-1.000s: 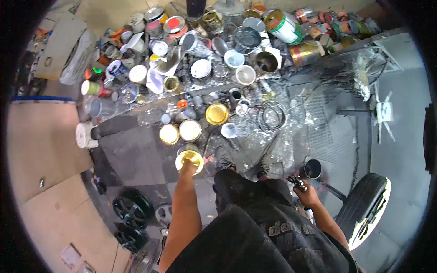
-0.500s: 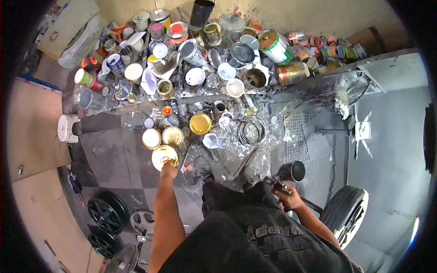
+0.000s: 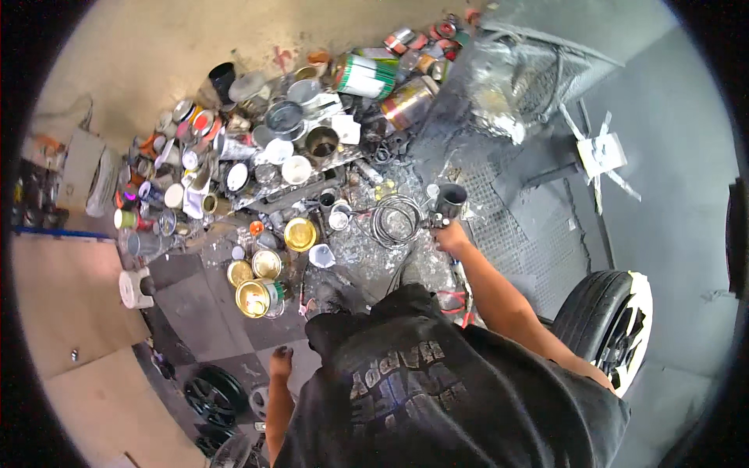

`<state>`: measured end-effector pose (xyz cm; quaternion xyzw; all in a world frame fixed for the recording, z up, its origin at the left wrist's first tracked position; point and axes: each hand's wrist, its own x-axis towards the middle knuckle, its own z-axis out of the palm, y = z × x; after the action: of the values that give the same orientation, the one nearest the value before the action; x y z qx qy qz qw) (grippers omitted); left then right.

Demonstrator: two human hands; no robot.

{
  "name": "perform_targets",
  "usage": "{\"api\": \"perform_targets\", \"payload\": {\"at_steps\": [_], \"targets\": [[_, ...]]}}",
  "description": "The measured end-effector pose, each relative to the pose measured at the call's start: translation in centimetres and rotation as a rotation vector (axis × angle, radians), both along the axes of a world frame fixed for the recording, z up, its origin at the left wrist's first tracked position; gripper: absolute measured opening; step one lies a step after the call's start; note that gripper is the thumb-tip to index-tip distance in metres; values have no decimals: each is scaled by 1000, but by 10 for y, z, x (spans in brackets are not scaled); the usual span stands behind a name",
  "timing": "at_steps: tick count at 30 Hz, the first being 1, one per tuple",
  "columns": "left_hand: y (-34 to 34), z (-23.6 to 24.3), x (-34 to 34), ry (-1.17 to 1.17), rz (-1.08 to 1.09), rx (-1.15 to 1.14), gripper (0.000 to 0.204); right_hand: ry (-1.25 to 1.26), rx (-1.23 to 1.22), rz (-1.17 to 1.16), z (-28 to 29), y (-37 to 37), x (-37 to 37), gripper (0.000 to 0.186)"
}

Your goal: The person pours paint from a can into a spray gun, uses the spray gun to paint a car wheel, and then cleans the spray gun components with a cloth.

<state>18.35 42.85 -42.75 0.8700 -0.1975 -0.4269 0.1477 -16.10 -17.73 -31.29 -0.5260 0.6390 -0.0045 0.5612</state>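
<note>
A paint-spattered floor (image 3: 360,253) meets a tan wall (image 3: 179,47). The right hand (image 3: 449,236) is wrapped around a spray gun (image 3: 438,222), held out ahead of the body with its dark cup (image 3: 451,200) uppermost; a level cup and steady wrist would suit this best. The left hand (image 3: 282,363) hangs apart from the gold-lidded tin (image 3: 253,299); whether its fingers hold anything, I cannot tell. A coiled hose (image 3: 395,221) crowds the gun's left; rightward, room opens over textured matting (image 3: 538,242), bounded by the tyre (image 3: 587,312).
</note>
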Motion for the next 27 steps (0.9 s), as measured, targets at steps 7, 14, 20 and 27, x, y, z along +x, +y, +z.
{"api": "perform_targets", "payload": {"at_steps": [7, 14, 20, 27], "targets": [[-69, 67, -132, 103, -293, -123, 42, -199, 90, -35, -30, -44, -92, 32], [-311, 122, -174, 89, -377, -353, 34, -1, -441, 268, 35, -39, -139, 71], [-440, 181, -215, 160, -441, -535, 39, -134, -702, 40, 97, -32, -154, 59], [-487, 213, -299, 637, -671, -576, 36, -209, -950, -98, 199, -57, -167, 22]]}}
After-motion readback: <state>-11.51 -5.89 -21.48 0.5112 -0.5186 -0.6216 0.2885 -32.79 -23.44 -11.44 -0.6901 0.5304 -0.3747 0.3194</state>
